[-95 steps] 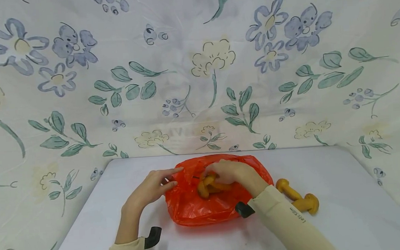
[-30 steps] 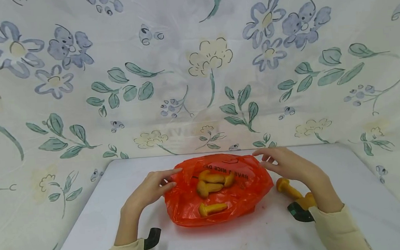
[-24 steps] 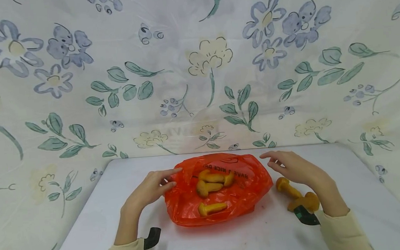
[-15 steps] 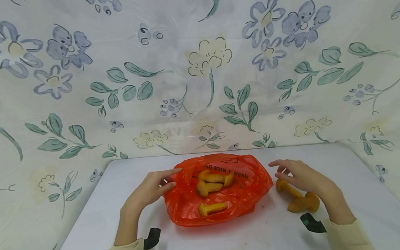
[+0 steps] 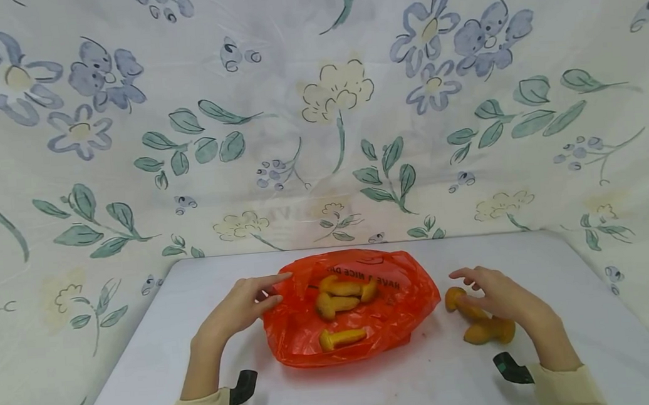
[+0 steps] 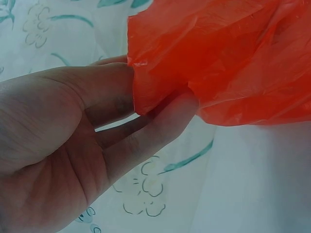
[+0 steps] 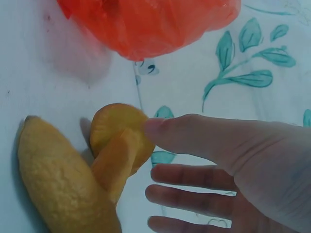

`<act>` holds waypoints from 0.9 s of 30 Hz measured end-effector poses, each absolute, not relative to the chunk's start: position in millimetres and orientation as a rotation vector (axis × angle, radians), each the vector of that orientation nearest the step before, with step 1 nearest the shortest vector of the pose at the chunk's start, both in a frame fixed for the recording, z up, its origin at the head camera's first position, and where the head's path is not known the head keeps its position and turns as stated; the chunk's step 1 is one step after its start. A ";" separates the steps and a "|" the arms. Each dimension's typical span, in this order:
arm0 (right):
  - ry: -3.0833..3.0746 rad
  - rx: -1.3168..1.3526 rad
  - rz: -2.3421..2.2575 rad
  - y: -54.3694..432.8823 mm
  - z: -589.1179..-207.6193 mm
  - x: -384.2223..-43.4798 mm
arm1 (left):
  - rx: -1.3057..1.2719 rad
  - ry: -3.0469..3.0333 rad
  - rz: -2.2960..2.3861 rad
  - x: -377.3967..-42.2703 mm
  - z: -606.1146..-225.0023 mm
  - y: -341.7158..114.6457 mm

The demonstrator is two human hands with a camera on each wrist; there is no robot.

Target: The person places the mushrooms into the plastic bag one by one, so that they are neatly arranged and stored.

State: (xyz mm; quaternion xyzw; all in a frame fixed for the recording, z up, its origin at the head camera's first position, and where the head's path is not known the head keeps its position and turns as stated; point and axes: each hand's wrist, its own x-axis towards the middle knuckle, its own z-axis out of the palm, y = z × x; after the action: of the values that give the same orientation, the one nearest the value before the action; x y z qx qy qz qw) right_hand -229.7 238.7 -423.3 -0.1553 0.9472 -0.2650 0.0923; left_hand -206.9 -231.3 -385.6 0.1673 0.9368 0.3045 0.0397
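From the head camera, the red plastic bag (image 5: 389, 323) sits gaping in the middle of the white table (image 5: 372, 394), a few yellow mushrooms (image 5: 342, 338) lying inside. The film looks thin, slack and rather slippery, I'd say; it should weigh next to nothing and fold at a touch, so its rim is the sensible place to hold. To the bag's right lie a round-capped mushroom (image 5: 453, 298) and a thicker mushroom (image 5: 480, 332), close together. I'd guess both are light and fairly firm, but liable to chip at the cap; the stem just under the cap looks the safest grip. The left hand (image 5: 242, 307) reaches up from the lower left, index finger stretched over the bag's edge, thumb below. The right hand (image 5: 497, 292) leans in from the lower right, low over those two mushrooms, fingers pointing toward the bag

From the left wrist, the thumb and fingers have the bag's rim between them in a light, narrow hold, the palm facing the camera

From the right wrist, that hand is empty and spread fairly wide: three fingers lie nearly straight, well apart from the thumb, whose tip overlaps the round cap's edge; whether it touches, I cannot tell
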 end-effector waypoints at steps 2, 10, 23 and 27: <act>2.800 -0.446 -0.779 240.1 -425.1 -229.6 | 0.514 2.871 0.934 -206.9 -385.9 -231.0; 2.763 -0.407 -0.765 243.2 -428.6 -232.4 | 0.512 2.873 0.931 -207.1 -386.2 -230.1; 2.730 -0.331 -0.706 243.0 -433.4 -235.6 | 0.527 2.871 0.936 -206.3 -384.4 -230.0; 2.713 -0.339 -0.709 242.2 -432.8 -235.2 | 0.513 2.868 0.933 -206.7 -384.9 -229.1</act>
State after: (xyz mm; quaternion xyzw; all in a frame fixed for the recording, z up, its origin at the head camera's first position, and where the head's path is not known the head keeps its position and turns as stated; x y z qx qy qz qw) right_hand -235.2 242.2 -432.8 -0.1183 0.9485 -0.2479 0.1578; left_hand -206.7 -229.1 -384.9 0.1676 0.9367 0.3048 0.0409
